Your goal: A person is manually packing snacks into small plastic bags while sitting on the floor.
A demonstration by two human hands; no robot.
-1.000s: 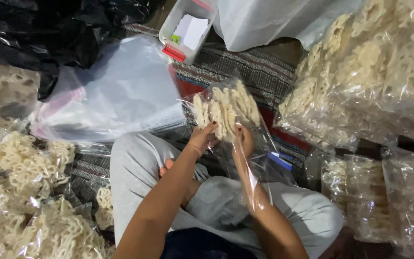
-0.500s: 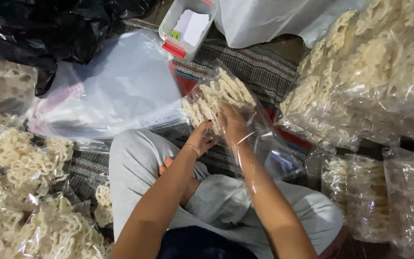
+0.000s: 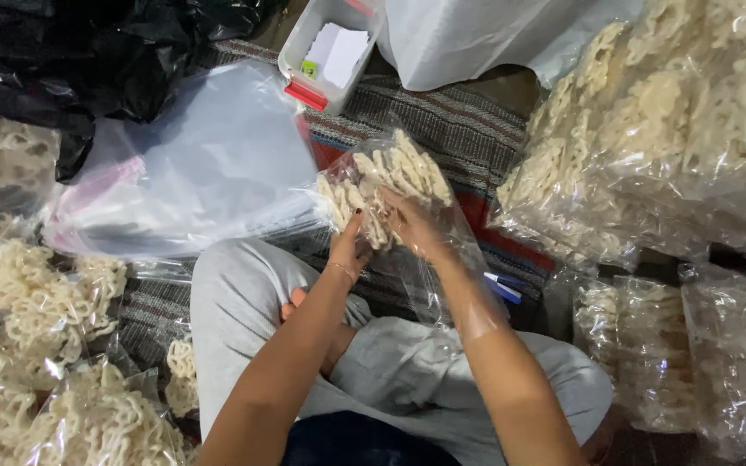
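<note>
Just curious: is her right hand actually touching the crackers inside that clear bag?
Touching: the head view shows the right hand inside the clear bag, fingers pressed against the crackers.

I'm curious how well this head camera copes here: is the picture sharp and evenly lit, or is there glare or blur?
Head view: dim and uneven, near-black at the black plastic; white glints on the clear bag around the right hand and on the packed bags; slightly soft at the left hand, no strong blur.
</note>
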